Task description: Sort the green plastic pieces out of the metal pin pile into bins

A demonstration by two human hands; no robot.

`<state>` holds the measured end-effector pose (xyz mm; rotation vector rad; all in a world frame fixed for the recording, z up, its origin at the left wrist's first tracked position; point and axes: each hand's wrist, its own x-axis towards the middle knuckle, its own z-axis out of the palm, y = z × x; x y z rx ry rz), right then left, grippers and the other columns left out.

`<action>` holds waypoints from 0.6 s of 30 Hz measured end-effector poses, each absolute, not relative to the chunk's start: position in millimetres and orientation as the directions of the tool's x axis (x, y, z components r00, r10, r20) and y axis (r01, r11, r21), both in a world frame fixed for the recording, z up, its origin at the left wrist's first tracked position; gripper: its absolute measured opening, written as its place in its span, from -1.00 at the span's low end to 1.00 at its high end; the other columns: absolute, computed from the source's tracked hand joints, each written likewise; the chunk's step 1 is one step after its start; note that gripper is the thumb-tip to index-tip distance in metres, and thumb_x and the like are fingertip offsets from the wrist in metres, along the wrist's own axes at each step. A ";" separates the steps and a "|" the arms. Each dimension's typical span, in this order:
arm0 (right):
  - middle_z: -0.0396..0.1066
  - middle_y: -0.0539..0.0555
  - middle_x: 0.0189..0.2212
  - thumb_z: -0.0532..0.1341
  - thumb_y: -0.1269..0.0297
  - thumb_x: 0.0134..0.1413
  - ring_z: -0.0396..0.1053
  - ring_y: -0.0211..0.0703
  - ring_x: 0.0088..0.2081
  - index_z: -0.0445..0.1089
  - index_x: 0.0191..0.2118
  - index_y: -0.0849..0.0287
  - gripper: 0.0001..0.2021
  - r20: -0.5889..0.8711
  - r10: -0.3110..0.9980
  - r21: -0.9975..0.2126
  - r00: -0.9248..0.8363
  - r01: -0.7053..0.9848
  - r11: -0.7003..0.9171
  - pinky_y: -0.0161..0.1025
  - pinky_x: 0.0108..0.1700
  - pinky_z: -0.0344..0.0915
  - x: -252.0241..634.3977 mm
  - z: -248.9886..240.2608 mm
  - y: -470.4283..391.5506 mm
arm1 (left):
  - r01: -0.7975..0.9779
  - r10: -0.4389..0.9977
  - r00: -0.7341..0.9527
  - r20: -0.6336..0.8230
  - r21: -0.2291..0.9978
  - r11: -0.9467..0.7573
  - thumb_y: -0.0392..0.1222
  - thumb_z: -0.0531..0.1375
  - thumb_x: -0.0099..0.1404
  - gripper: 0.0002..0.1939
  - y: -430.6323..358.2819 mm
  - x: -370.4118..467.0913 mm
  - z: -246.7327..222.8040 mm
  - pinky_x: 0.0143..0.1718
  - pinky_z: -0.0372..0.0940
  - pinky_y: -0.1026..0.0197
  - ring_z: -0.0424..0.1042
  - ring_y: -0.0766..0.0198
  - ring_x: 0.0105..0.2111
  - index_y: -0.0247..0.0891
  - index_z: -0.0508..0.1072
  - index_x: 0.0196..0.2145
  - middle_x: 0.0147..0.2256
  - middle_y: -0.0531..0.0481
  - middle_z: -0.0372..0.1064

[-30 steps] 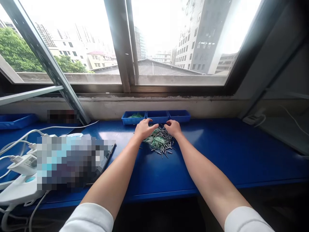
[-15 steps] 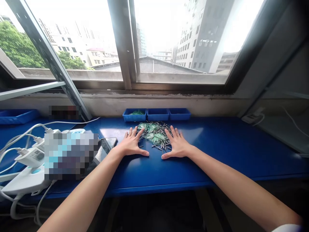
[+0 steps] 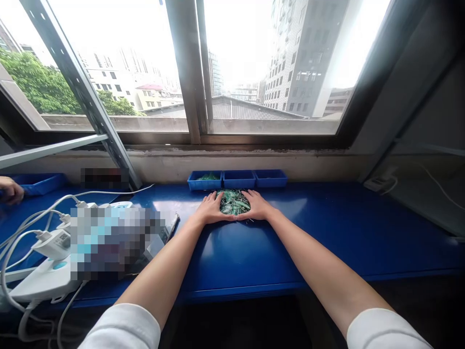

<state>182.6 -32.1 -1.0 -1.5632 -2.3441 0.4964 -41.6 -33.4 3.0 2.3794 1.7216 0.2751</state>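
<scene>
A pile of thin metal pieces and green plastic bags (image 3: 235,202) lies on the blue table (image 3: 240,259). My left hand (image 3: 213,207) rests against the pile's left side, fingers spread and pointing away. On the right side, my right hand (image 3: 257,205) lies in the same way, also spread. The two thumbs meet or nearly meet at the pile's near edge, so the hands frame it. Neither hand grips anything. Parts of the pile are hidden under the fingers.
Three blue bins (image 3: 239,179) stand behind the pile, the left one holding green material. A white power strip (image 3: 47,281) with cables, a blurred patch and a phone (image 3: 172,228) are at left. Another person's hand (image 3: 10,190) is at the far left, near a blue tray (image 3: 45,182).
Both my hands have moved inward, bringing the thumbs together and squeezing the pile narrower. Another person's hand has appeared at the far left. The view has shifted slightly.
</scene>
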 end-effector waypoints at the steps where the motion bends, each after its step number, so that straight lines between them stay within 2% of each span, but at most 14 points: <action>1: -0.26 0.21 0.32 0.29 -0.33 -0.44 -0.34 0.21 0.31 -0.16 0.32 0.08 0.18 0.046 0.924 -0.434 -0.380 0.825 0.362 0.08 0.27 -0.19 182.9 -0.7 -29.6 | 0.914 0.952 0.303 0.051 0.268 -0.305 0.47 0.17 -0.19 0.21 -33.8 -41.0 2.9 0.23 -0.20 -0.04 -0.23 -0.12 0.28 -0.22 -0.10 0.28 0.30 -0.32 -0.27; 6: -0.27 0.18 0.32 0.32 -0.30 -0.49 -0.41 0.22 0.31 -0.15 0.32 0.06 0.20 0.102 0.906 -0.379 -0.411 0.826 0.417 0.15 0.25 -0.30 186.5 6.9 -27.4 | 0.910 0.955 0.270 0.125 0.291 -0.295 0.46 0.18 -0.20 0.22 -37.2 -44.6 3.0 0.23 -0.21 -0.07 -0.29 -0.14 0.29 -0.22 -0.10 0.29 0.31 -0.28 -0.31; 7: -0.25 0.17 0.32 0.31 -0.30 -0.46 -0.40 0.21 0.31 -0.13 0.31 0.04 0.17 0.128 0.900 -0.377 -0.416 0.819 0.433 0.16 0.25 -0.30 187.7 9.4 -28.3 | 0.905 0.953 0.265 0.148 0.302 -0.299 0.46 0.16 -0.16 0.18 -36.8 -45.4 3.4 0.23 -0.20 -0.06 -0.28 -0.13 0.29 -0.23 -0.07 0.28 0.31 -0.27 -0.28; 9: -0.14 0.14 0.30 0.25 -0.27 -0.27 -0.30 0.16 0.30 -0.06 0.29 0.01 0.00 0.199 0.894 -0.415 -0.401 0.792 0.447 0.14 0.23 -0.22 189.8 14.0 -29.3 | 0.888 0.947 0.242 0.213 0.345 -0.304 0.44 0.08 -0.01 0.03 -33.7 -44.9 5.3 0.23 -0.15 -0.03 -0.19 -0.08 0.28 -0.24 0.01 0.26 0.29 -0.23 -0.17; 11: 0.07 0.12 0.23 0.13 -0.19 -0.04 -0.13 0.09 0.26 0.08 0.24 0.02 -0.26 0.283 0.908 -0.497 -0.308 0.763 0.414 0.07 0.19 -0.10 190.2 17.0 -26.7 | 0.864 0.938 0.191 0.289 0.405 -0.301 0.37 -0.03 0.14 -0.16 -27.2 -40.2 8.8 0.19 -0.02 0.03 -0.01 -0.02 0.23 -0.26 0.14 0.21 0.23 -0.21 0.02; 13: 0.31 0.11 0.06 0.06 -0.07 0.08 0.07 0.04 0.16 0.28 0.11 0.08 -0.47 0.349 0.929 -0.589 -0.125 0.741 0.321 -0.01 0.14 0.02 188.3 17.1 -19.2 | 0.841 0.929 0.142 0.342 0.453 -0.295 0.29 -0.04 0.21 -0.30 -17.9 -31.2 13.1 0.09 0.13 0.10 0.22 0.03 0.10 -0.30 0.31 0.09 0.09 -0.19 0.26; 15: 0.45 0.08 -0.15 0.10 0.07 0.05 0.24 -0.02 0.02 0.43 -0.10 0.11 -0.64 0.353 0.934 -0.666 0.063 0.718 0.203 -0.11 0.04 0.14 184.7 14.0 -8.5 | 0.820 0.928 0.145 0.344 0.483 -0.308 0.19 -0.02 0.24 -0.45 -7.8 -20.1 17.2 -0.02 0.22 0.18 0.35 0.09 -0.03 -0.27 0.43 -0.06 -0.06 -0.13 0.41; 18: 0.48 0.01 -0.32 0.12 0.18 -0.02 0.34 -0.08 -0.14 0.48 -0.33 0.09 -0.78 0.308 0.930 -0.727 0.203 0.680 0.093 -0.19 -0.07 0.21 179.8 5.5 7.0 | 0.801 0.926 0.151 0.346 0.507 -0.319 0.08 0.03 0.23 -0.59 3.8 -6.6 20.4 -0.11 0.27 0.22 0.41 0.14 -0.14 -0.22 0.49 -0.18 -0.18 -0.05 0.48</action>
